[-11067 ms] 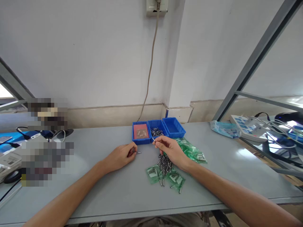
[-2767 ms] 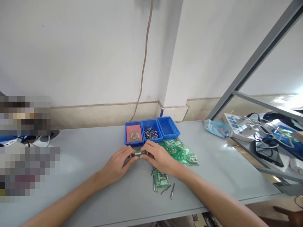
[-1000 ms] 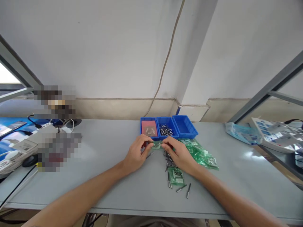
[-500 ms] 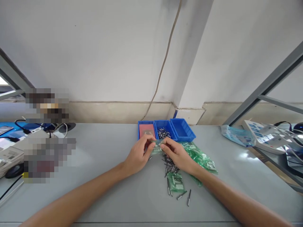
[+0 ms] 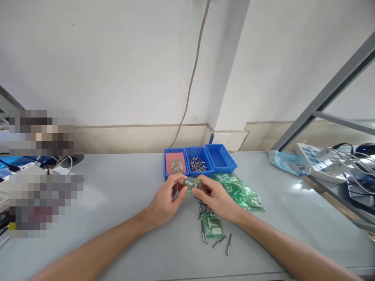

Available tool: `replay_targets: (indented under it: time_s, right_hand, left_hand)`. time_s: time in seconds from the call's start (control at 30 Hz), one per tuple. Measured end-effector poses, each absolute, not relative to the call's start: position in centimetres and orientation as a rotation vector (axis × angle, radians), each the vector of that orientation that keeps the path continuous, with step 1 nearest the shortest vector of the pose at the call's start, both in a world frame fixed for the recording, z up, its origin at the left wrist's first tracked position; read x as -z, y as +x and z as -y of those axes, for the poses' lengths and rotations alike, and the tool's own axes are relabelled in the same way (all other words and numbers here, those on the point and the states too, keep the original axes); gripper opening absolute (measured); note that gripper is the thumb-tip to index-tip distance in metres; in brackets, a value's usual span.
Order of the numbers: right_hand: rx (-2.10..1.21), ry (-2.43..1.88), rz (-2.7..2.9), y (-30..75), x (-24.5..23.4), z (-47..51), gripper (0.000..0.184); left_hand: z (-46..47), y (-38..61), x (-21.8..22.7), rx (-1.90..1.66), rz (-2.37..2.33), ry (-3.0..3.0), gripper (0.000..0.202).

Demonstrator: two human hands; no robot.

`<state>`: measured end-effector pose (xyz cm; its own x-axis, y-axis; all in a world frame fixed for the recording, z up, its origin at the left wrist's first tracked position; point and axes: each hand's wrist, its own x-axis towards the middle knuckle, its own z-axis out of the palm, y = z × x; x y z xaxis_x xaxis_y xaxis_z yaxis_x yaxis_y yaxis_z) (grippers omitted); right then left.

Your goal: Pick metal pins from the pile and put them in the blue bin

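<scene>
Between both hands is a small clear green plastic bag (image 5: 192,183) with metal rivets inside. My left hand (image 5: 168,199) pinches its left end, and my right hand (image 5: 216,197) grips the right end, thumb in front. Under and beside my right hand lies a pile of loose pop rivets (image 5: 204,208). Nearer to me rests another small green bag of rivets (image 5: 213,226), with several single rivets (image 5: 229,244) around it. More filled green bags (image 5: 240,191) lie to the right of my right hand.
Three blue bins stand behind my hands: the left bin (image 5: 165,166) holds a red piece and a small clear bag, the middle bin (image 5: 209,158) loose rivets, the right bin (image 5: 221,158) nothing visible. A blue plastic wrapper (image 5: 288,163) and power strip (image 5: 319,164) lie right.
The view has shifted slightly to the right. The held bag now sits a little lower relative to the bins, tilted so its rivets show more plainly. Both hands still grip it.
</scene>
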<state>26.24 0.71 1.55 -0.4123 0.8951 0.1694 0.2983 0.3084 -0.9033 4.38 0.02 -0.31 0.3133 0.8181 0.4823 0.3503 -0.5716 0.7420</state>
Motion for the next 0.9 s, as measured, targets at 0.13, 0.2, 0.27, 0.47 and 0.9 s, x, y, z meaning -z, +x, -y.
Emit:
replay_targets:
  time_s: [0.13, 0.2, 0.27, 0.47, 0.9]
  right_hand:
    - [-1.134, -1.012, 1.851, 26.1, -1.6, -0.7, 0.030]
    - [-1.171, -0.992, 1.847, 26.0, -1.7, -0.7, 0.028]
    - [-1.186, -0.989, 1.836, 26.0, -1.6, -0.7, 0.029]
    - [-1.156, -1.012, 1.818, 26.1, -0.8, -0.5, 0.028]
    - [-1.083, -1.058, 1.866, 26.1, -0.8, -0.3, 0.013]
  left_hand:
    - [-0.1, 4.4, 0.4, -1.145, -0.987, 2.033, 0.038]
    - [-0.2, 4.4, 0.1, -1.097, -0.989, 2.015, 0.038]
    - [-0.2, 4.3, -0.2, -1.030, -1.004, 2.029, 0.030]
    - [-0.2, 4.3, -0.6, -0.894, -1.034, 2.085, 0.021]
    - [-0.1, 4.3, -0.7, -0.910, -1.028, 2.171, 0.021]
